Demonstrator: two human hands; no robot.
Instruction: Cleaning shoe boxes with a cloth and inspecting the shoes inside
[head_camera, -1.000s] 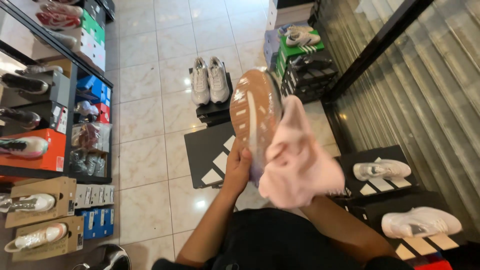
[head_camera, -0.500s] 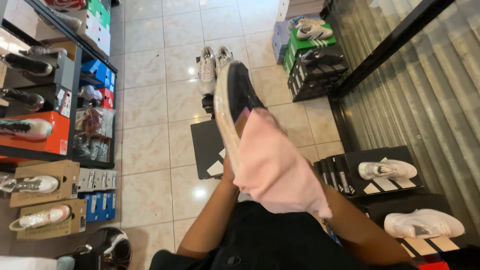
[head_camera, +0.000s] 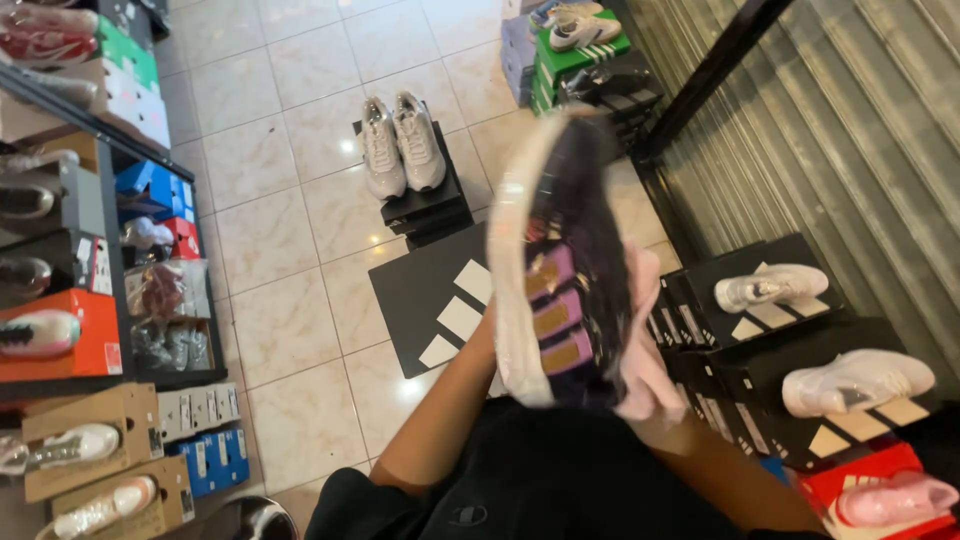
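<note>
I hold a sneaker (head_camera: 565, 270) close in front of me: dark upper, purple and gold side stripes, thick white sole along its left edge. My left hand (head_camera: 487, 335) reaches up from the lower left and grips it, mostly hidden behind the sole. A pink cloth (head_camera: 645, 370) is pressed against the shoe's right side. My right hand is hidden under that cloth; only its forearm (head_camera: 720, 470) shows at the lower right.
A flat black shoe box (head_camera: 440, 300) lies on the tiled floor below the sneaker. A pale grey pair (head_camera: 400, 145) stands on stacked black boxes beyond. Shelves of boxed shoes (head_camera: 60, 330) line the left. Black boxes with white sneakers (head_camera: 770, 285) sit along the metal shutter (head_camera: 850, 130).
The sneaker has turned from sole-up to showing its dark striped side. The pink cloth has slid from the front of the shoe to its right side.
</note>
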